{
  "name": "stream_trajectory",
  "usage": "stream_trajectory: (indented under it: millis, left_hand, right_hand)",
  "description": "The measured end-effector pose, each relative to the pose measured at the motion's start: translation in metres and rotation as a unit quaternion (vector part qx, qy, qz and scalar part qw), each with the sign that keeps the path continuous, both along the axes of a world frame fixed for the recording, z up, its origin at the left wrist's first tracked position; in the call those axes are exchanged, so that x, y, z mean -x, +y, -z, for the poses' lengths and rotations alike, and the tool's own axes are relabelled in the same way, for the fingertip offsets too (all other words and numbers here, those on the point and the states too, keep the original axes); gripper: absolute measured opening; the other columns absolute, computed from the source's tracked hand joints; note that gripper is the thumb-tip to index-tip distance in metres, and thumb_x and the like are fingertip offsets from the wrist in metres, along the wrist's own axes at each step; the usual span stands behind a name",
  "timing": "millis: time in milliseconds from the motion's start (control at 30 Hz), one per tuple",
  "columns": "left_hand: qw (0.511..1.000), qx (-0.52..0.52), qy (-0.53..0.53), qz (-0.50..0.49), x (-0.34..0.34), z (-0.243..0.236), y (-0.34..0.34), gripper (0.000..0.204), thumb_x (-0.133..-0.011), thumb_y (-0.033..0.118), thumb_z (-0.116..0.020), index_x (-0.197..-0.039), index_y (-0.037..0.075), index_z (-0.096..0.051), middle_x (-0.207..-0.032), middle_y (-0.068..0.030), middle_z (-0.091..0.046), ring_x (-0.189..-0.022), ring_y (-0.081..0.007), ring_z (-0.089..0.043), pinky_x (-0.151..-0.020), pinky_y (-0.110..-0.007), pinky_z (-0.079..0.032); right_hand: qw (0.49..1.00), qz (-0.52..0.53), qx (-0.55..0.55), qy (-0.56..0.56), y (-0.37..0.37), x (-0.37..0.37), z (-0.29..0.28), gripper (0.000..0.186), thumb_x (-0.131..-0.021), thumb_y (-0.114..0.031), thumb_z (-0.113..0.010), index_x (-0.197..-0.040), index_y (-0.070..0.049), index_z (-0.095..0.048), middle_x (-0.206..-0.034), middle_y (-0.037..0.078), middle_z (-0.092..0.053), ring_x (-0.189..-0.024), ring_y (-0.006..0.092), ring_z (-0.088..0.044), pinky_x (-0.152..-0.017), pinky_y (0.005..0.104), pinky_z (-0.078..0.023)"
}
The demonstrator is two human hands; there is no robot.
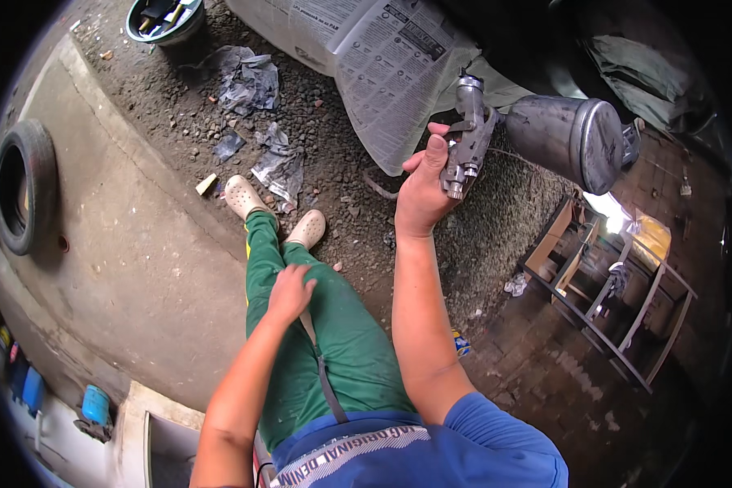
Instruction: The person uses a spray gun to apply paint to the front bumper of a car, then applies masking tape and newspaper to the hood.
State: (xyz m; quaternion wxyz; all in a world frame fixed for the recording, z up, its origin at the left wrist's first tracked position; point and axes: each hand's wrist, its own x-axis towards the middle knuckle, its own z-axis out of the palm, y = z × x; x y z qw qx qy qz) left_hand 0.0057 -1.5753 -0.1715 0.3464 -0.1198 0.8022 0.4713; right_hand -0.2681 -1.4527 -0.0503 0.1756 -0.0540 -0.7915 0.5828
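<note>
The right hand [424, 193] is wrapped round a spray gun [468, 137], thumb along its side, holding it out in front and to the right, above the gravel [346, 191]. The left hand [291, 293] is loosely open, fingers a little bent, over the green trousers [346, 325]; whether it touches them I cannot tell. The gun's body runs lengthwise up the view, its round front end pointing away from the person, towards newspaper sheets [398, 65], with the knobs at the near end. Its cup [553, 138] juts out to the right, its own axis nearly crosswise and dipping slightly. The whole gun is metal grey, the cup dull and smudged with darker stains, the knobs shinier. Farther out, crumpled sheets [250, 81] lie on the gravel, a slatted frame [641, 307] is at the right, and a black tyre [42, 191] at the far left
</note>
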Motion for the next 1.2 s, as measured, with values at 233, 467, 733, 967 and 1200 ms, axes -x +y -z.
stream_trajectory:
  millis: [233, 467, 733, 967, 1200]
  left_hand:
    - [0.975, 0.188, -0.062, 0.1, -0.09, -0.002, -0.017, 0.057, -0.084, 0.039, -0.074, -0.131, 0.009, -0.061, -0.144, -0.0174, -0.05, -0.138, -0.0374, -0.042, -0.109, -0.055, -0.038]
    - [0.982, 0.167, -0.053, 0.064, -0.089, 0.008, -0.018, 0.056, -0.085, 0.038, -0.074, -0.132, 0.009, -0.061, -0.144, -0.0162, -0.052, -0.138, -0.0359, -0.043, -0.109, -0.054, -0.039]
    - [0.985, 0.161, -0.048, 0.04, -0.076, 0.004, -0.027, 0.054, -0.084, 0.035, -0.074, -0.129, 0.009, -0.062, -0.142, -0.0153, -0.053, -0.135, -0.0348, -0.046, -0.107, -0.053, -0.041]
    - [0.985, 0.167, -0.037, 0.033, -0.068, 0.002, -0.029, 0.053, -0.083, 0.033, -0.075, -0.129, 0.009, -0.063, -0.141, -0.0148, -0.054, -0.133, -0.0342, -0.048, -0.106, -0.053, -0.042]
    - [0.984, 0.163, -0.057, 0.042, -0.065, -0.001, -0.028, 0.053, -0.083, 0.033, -0.075, -0.129, 0.01, -0.062, -0.142, -0.0143, -0.054, -0.133, -0.0335, -0.048, -0.107, -0.054, -0.041]
  right_hand:
    - [1.0, 0.011, 0.026, 0.004, -0.004, 0.007, 0.007, 0.043, -0.098, -0.026, -0.068, -0.126, 0.0, -0.047, -0.105, 0.008, -0.06, -0.06, 0.0095, -0.05, -0.051, 0.0232, -0.044]
    - [0.998, 0.004, 0.044, 0.054, -0.022, 0.021, 0.013, 0.031, -0.096, -0.024, -0.07, -0.108, -0.005, -0.048, -0.091, 0.004, -0.058, -0.057, 0.0086, -0.048, -0.05, 0.0228, -0.042]
    - [0.999, -0.032, 0.01, 0.043, -0.046, 0.037, 0.023, 0.048, -0.095, -0.025, -0.073, -0.125, 0.0, -0.046, -0.099, 0.007, -0.062, -0.075, 0.0117, -0.057, -0.062, 0.0237, -0.048]
    - [0.995, -0.093, -0.016, 0.037, -0.058, 0.038, 0.016, 0.053, -0.093, -0.026, -0.074, -0.131, 0.0, -0.048, -0.103, 0.009, -0.065, -0.08, 0.0117, -0.061, -0.052, 0.0241, -0.05]
    - [0.995, -0.078, -0.026, 0.059, -0.04, 0.038, 0.026, 0.051, -0.096, -0.025, -0.071, -0.13, 0.002, -0.045, -0.101, 0.006, -0.058, -0.087, 0.014, -0.057, -0.074, 0.0293, -0.051]
